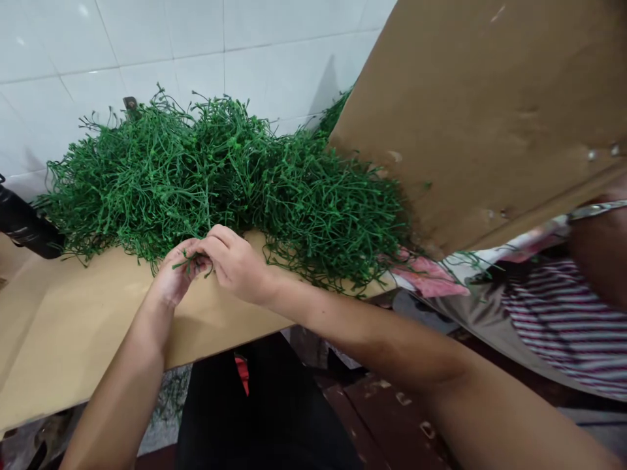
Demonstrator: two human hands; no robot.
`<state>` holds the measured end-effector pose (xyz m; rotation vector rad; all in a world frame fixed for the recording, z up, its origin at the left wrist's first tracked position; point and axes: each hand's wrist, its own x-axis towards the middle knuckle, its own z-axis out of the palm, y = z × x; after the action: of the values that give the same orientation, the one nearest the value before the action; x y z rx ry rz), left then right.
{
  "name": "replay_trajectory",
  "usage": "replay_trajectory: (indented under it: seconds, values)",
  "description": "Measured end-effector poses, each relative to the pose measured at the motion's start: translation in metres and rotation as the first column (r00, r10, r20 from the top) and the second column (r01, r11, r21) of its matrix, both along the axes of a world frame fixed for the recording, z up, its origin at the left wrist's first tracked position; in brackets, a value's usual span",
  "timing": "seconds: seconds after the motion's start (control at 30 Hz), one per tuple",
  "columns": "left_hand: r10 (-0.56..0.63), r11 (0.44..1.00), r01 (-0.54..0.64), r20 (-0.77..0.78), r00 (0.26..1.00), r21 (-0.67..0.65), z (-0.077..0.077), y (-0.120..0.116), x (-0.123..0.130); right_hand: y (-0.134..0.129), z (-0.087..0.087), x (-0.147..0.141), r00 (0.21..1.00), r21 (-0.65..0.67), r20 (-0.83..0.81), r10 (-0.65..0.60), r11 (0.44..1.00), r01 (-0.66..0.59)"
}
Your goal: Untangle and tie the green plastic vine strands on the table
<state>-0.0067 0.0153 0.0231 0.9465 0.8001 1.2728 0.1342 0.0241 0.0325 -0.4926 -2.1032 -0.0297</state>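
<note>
A big tangled heap of green plastic stems (196,170) with small knobbed tips lies along the wall side of the tan board (98,307). At the heap's front edge my left hand (176,271) is closed on a green plastic stem (182,264), part of which shows between the fingers. My right hand (232,264) meets it there, its fingers bent and pinched against the same stem. The right fingertips are partly hidden, so the exact grip is hard to see.
A large cardboard sheet (470,117) slants at the right, against the heap. A black cylindrical object (27,222) lies at the left edge. White tiles (196,39) rise behind. Another person's striped clothing (568,320) shows at right, near a pink cloth (431,274).
</note>
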Motion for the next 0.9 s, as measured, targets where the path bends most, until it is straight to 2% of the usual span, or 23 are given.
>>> replay_trajectory:
  seconds: [0.07,0.17,0.23,0.3,0.33,0.37,0.43,0.47,0.5,0.57,0.67,0.73,0.83,0.9]
  values:
    - [0.037,0.999,-0.037,-0.084,0.996,-0.001,0.003,-0.003,-0.002,-0.004,-0.006,0.004,1.0,0.017,0.014,0.022,1.0,-0.022]
    - [0.11,0.994,-0.112,-0.152,0.982,0.0,0.008,-0.008,-0.006,-0.009,-0.004,0.012,0.99,-0.046,-0.019,0.143,0.989,-0.144]
    - [0.143,0.99,-0.141,-0.169,0.975,0.026,0.011,-0.012,-0.009,-0.006,0.005,0.018,0.976,-0.154,-0.125,0.18,0.968,-0.199]
    - [0.167,0.985,-0.158,-0.192,0.967,0.064,0.012,-0.015,-0.01,0.002,0.017,0.02,0.951,-0.345,-0.288,0.11,0.915,-0.211]
    - [0.178,0.983,-0.164,-0.201,0.963,0.08,0.012,-0.018,-0.01,0.009,0.024,0.019,0.932,-0.474,-0.361,0.039,0.853,-0.22]
    - [0.185,0.981,-0.169,-0.208,0.961,0.09,0.012,-0.02,-0.009,0.016,0.03,0.016,0.91,-0.606,-0.412,-0.039,0.758,-0.242]
    - [0.191,0.981,-0.178,-0.213,0.958,0.078,0.011,-0.027,-0.007,0.032,0.041,0.008,0.887,-0.804,-0.432,-0.16,0.513,-0.299]
    - [0.192,0.981,-0.184,-0.212,0.958,0.057,0.01,-0.031,-0.006,0.04,0.045,0.002,0.886,-0.856,-0.423,-0.191,0.406,-0.322]
    - [0.192,0.981,-0.191,-0.208,0.959,0.028,0.009,-0.035,-0.005,0.046,0.048,-0.004,0.885,-0.881,-0.42,-0.2,0.326,-0.344]
    - [0.194,0.978,-0.204,-0.195,0.961,-0.036,0.007,-0.044,-0.004,0.056,0.051,-0.016,0.878,-0.886,-0.442,-0.182,0.242,-0.396]
    - [0.197,0.972,-0.217,-0.183,0.963,-0.093,0.003,-0.058,-0.007,0.059,0.049,-0.028,0.846,-0.855,-0.511,-0.153,0.19,-0.483]
    - [0.213,0.969,-0.232,-0.193,0.958,-0.081,0.001,-0.066,-0.011,0.057,0.044,-0.031,0.826,-0.838,-0.543,-0.154,0.168,-0.52]
    - [0.216,0.968,-0.243,-0.295,0.931,-0.06,0.001,-0.077,-0.022,0.051,0.036,-0.031,0.81,-0.825,-0.561,-0.171,0.186,-0.533]
    - [0.149,0.976,-0.204,-0.464,0.873,-0.071,0.006,-0.083,-0.034,0.048,0.032,-0.029,0.807,-0.823,-0.561,-0.186,0.229,-0.52]
